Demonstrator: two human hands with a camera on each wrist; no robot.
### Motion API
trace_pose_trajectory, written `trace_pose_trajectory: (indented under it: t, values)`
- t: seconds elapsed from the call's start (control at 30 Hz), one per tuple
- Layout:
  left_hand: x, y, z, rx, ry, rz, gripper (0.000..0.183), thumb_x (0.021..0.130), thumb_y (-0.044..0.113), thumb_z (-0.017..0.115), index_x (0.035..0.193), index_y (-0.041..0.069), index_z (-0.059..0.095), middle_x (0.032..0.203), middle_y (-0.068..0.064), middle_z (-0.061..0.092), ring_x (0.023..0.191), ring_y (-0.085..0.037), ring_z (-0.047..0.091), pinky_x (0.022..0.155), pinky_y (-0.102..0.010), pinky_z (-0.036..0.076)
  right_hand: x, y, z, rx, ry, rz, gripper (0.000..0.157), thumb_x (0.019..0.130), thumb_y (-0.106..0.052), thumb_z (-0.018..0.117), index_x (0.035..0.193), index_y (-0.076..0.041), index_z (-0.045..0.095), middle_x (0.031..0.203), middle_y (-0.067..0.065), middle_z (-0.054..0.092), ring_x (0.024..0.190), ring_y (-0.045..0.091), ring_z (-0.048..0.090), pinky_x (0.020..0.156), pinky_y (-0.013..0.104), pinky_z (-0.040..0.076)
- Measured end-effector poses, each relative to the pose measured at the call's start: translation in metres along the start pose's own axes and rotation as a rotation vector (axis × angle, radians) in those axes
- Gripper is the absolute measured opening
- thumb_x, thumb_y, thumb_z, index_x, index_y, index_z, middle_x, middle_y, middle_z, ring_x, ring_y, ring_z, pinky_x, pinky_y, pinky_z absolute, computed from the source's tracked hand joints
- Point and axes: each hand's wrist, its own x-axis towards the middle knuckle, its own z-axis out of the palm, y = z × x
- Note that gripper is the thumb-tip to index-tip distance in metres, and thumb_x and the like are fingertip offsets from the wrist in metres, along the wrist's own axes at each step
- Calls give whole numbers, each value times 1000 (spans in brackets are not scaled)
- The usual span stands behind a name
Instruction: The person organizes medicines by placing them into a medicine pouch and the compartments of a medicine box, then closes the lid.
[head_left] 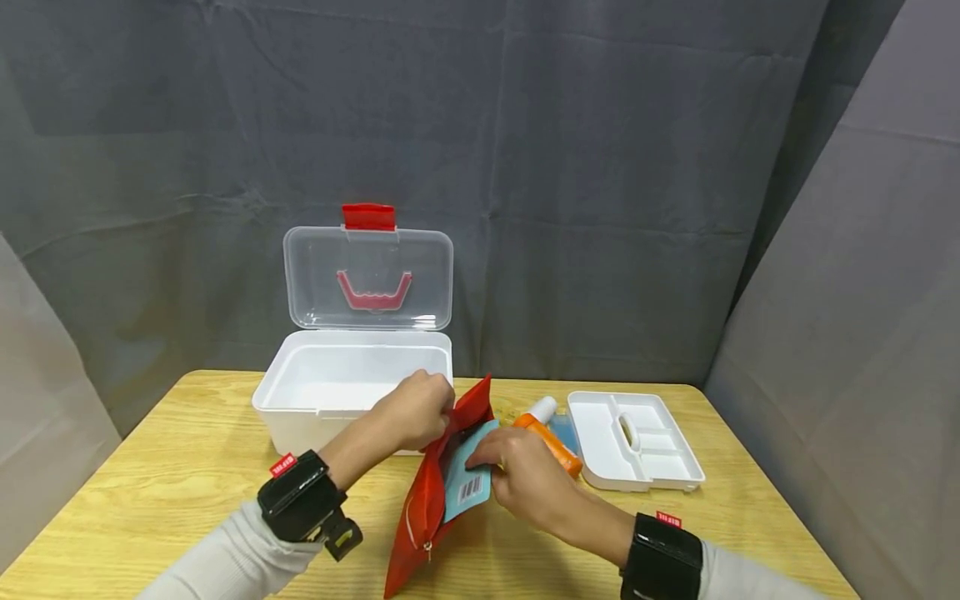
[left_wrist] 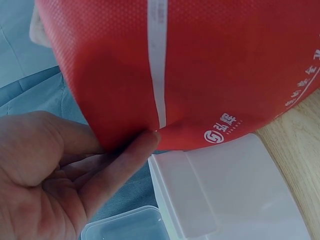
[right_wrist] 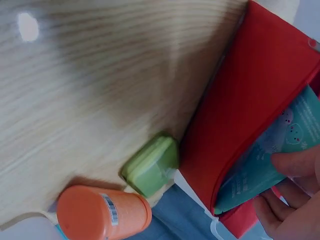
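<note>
A red zippered pouch stands on edge over the table, its zip side facing right. My left hand grips it by the far upper corner, and the left wrist view shows thumb and fingers pinching the red fabric beside a pale strip. From the pouch's mouth sticks a teal flat packet with a barcode. The right hand pinches this packet between thumb and fingers. In the right wrist view the packet lies partly inside the pouch, its lower part hidden.
Behind the pouch stands a white box with its clear lid raised. To the right are an orange bottle with a white cap, a blue item and a white divided tray. A green packet lies near the bottle.
</note>
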Motion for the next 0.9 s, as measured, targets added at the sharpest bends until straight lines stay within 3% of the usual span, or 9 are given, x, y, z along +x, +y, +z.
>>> trace_pose_trajectory:
  t: [0.2,0.5,0.9]
  values:
    - [-1,1,0,8,8,5,29,82,-6,63,58,9,61,50,2,48,50,-15,43,45,-24,34,-4,-3,10,-43,-26,-28,35,68,18,61,86,-7,79,83,-1,75,84,13,68,81,27,57]
    - [0,1,0,-3,4,-4,31,82,-7,63,56,9,60,48,3,47,48,-15,43,43,-23,34,-5,-10,13,-5,-83,49,28,76,11,66,95,-6,77,92,0,75,94,14,68,88,32,57]
    - [1,0,0,6,-2,-2,29,83,-5,64,57,9,63,49,2,51,48,-16,46,43,-24,37,-8,-6,10,3,-27,103,28,76,7,73,101,-6,77,98,0,75,98,14,69,92,36,56]
